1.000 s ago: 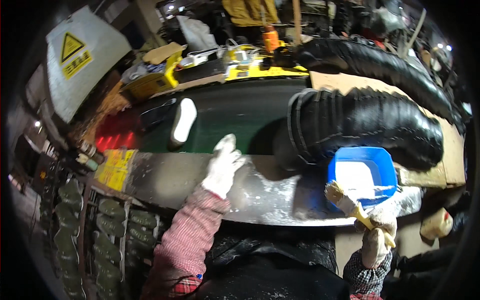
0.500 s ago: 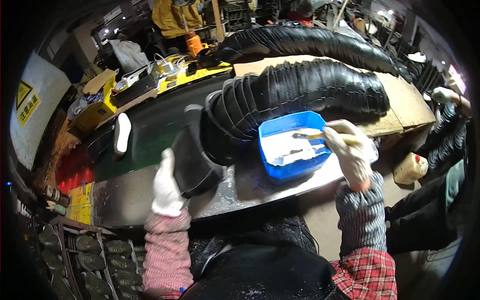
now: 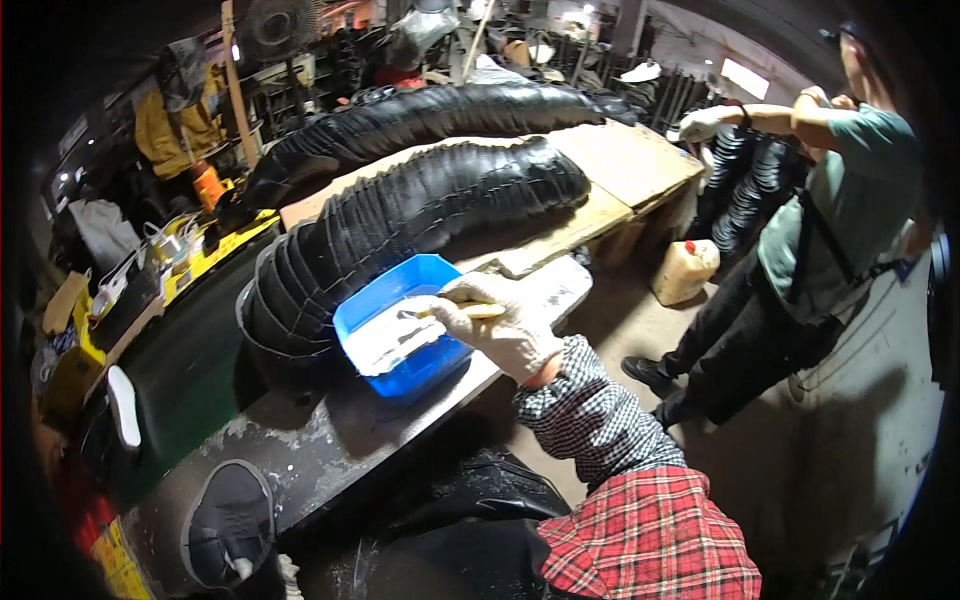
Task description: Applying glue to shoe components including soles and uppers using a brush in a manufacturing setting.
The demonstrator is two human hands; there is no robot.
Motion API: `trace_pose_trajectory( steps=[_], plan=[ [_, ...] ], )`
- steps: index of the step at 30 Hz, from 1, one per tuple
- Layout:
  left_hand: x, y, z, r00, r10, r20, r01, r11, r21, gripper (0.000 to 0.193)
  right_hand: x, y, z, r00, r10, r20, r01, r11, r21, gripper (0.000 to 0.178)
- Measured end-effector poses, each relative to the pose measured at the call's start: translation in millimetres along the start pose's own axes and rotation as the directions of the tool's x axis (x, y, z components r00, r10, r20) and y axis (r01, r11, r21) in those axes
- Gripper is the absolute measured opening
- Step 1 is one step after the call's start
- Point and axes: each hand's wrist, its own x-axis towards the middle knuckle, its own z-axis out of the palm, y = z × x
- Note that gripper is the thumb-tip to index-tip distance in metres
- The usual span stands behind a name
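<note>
My gloved right hand [image 3: 500,325] is closed around the yellowish handle of a brush [image 3: 482,311]. The brush's head is down over white paste [image 3: 392,340] in a blue plastic tub [image 3: 408,378] at the bench's front edge. At the lower left, a black shoe upper [image 3: 228,515] is tilted with its opening toward me. My left hand [image 3: 288,577] grips it from below; only bits of white glove show, the rest being hidden behind the upper. Behind the tub lies a long row of nested black uppers [image 3: 420,205].
A second row of black uppers [image 3: 440,118] lies farther back on a wooden board [image 3: 640,175]. A white sole-shaped piece [image 3: 123,408] rests on the green belt [image 3: 185,400] at left. To the right are a jug with a red cap [image 3: 686,272] and a standing person [image 3: 820,220].
The view has swung to the right, bringing the other person into sight. My left hand has brought the shoe upper down and nearer me. The brush stays in my right hand over the tub.
</note>
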Motion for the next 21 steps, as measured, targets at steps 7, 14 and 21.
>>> trace_pose_trajectory(
  steps=[7, 14, 21],
  plan=[
    [-33, -9, -5, 0.967, 0.251, 0.045, -0.206, 0.663, 0.719, 0.03, -19, -30, 1, 0.984, -0.176, -0.022, 0.168, 0.964, -0.207, 0.005],
    [-33, -20, -20, 0.99, 0.124, -0.063, -0.075, 0.858, 0.507, 0.019, -35, -50, 88, 0.984, -0.167, 0.07, 0.138, 0.944, 0.3, 0.027],
    [-27, -47, -69, 0.998, 0.056, -0.036, -0.032, 0.88, 0.474, 0.024, -22, -124, 198, 0.787, -0.51, 0.347, 0.298, 0.807, 0.509, 0.026]
  ],
)
